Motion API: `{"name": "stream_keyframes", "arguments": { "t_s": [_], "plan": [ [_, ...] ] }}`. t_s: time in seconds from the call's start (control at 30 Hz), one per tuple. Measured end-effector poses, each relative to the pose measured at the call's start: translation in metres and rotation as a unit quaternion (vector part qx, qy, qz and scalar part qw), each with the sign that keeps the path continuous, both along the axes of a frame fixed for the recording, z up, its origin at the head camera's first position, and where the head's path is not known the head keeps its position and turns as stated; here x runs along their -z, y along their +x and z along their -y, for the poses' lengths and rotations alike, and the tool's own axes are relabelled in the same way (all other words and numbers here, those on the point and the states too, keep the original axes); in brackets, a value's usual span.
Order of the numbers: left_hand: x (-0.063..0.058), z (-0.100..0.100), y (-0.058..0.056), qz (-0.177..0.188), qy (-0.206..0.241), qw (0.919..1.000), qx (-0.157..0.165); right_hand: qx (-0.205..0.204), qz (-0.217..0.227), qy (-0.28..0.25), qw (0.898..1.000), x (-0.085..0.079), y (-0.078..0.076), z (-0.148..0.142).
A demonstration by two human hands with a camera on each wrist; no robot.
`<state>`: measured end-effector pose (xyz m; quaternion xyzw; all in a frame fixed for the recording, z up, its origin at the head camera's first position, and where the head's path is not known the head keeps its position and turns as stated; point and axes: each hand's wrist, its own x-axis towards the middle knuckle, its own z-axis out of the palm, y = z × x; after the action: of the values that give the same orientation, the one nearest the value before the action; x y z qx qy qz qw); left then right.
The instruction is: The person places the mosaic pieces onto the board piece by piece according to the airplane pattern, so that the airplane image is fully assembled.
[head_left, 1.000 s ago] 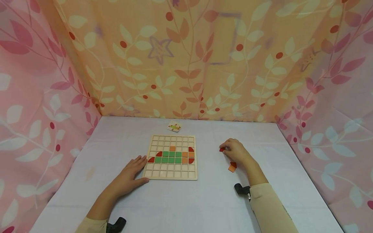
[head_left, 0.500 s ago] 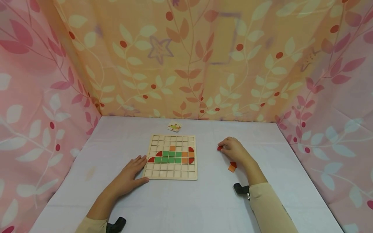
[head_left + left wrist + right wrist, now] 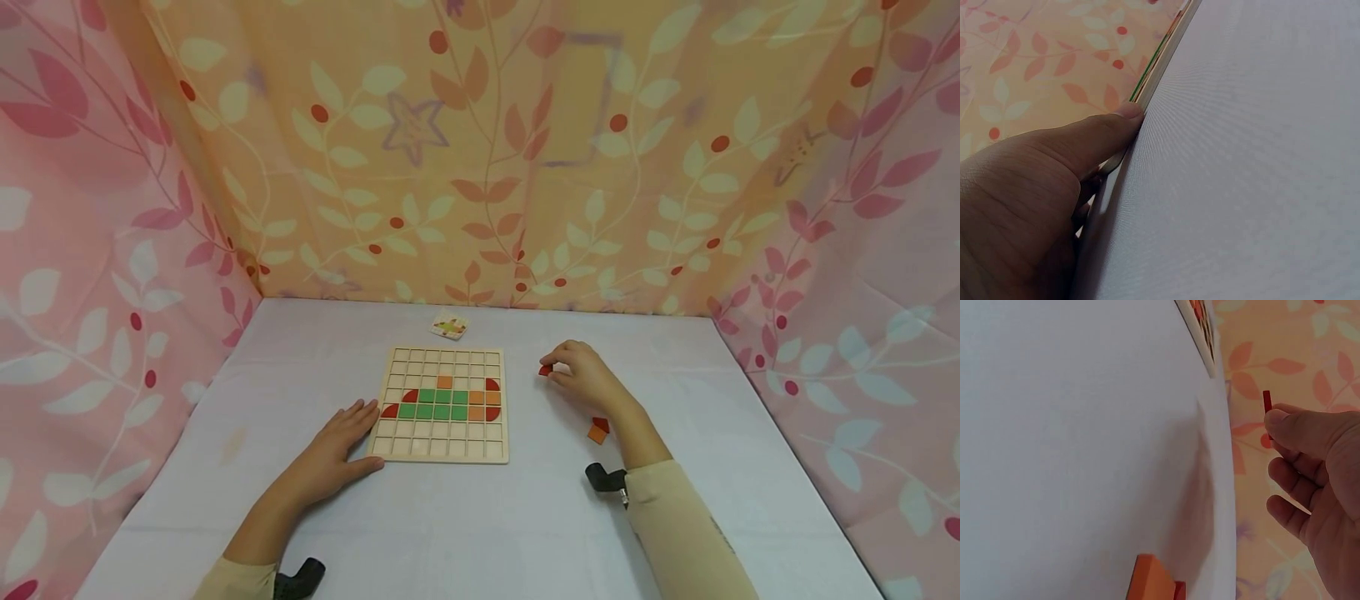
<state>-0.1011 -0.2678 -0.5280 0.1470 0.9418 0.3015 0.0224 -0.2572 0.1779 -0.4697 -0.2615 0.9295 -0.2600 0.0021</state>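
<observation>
My right hand (image 3: 588, 379) pinches a small red tile (image 3: 545, 372) between thumb and fingertips, above the table to the right of the board. Seen edge-on in the right wrist view, the tile (image 3: 1267, 401) is thin and flat. A wooden grid board (image 3: 442, 452) lies flat, bearing green and orange squares with red rounded tiles at both ends of the pattern. My left hand (image 3: 337, 446) rests along the board's left side, fingers extended. Its thumb (image 3: 1107, 134) touches the board's near edge in the left wrist view.
One loose orange square tile (image 3: 597, 435) and a red tile (image 3: 601, 424) lie together on the white tablecloth, near my right forearm. A small patterned card (image 3: 448, 326) sits behind the board. Floral cloth walls (image 3: 480, 208) enclose the table's back and sides.
My right hand has moved left and slightly away from me, carrying the red tile toward the board and away from the loose tiles. The left hand has stayed put.
</observation>
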Motion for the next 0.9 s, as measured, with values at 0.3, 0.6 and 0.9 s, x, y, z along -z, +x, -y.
{"name": "stream_keyframes", "arguments": {
  "t_s": [0.3, 0.6, 0.9],
  "plan": [
    [0.001, 0.000, -0.001, 0.003, 0.002, 1.0000, -0.001, -0.018, -0.017, 0.005, 1.000, -0.008, -0.001, 0.021],
    [0.001, 0.000, -0.001, -0.001, -0.003, 1.0000, 0.000, -0.043, -0.045, -0.006, 0.998, -0.014, 0.000, 0.042],
    [0.000, -0.001, -0.001, 0.000, -0.004, 1.0000, -0.001, -0.060, -0.056, 0.003, 0.997, -0.016, -0.003, 0.060]
  ]
}}
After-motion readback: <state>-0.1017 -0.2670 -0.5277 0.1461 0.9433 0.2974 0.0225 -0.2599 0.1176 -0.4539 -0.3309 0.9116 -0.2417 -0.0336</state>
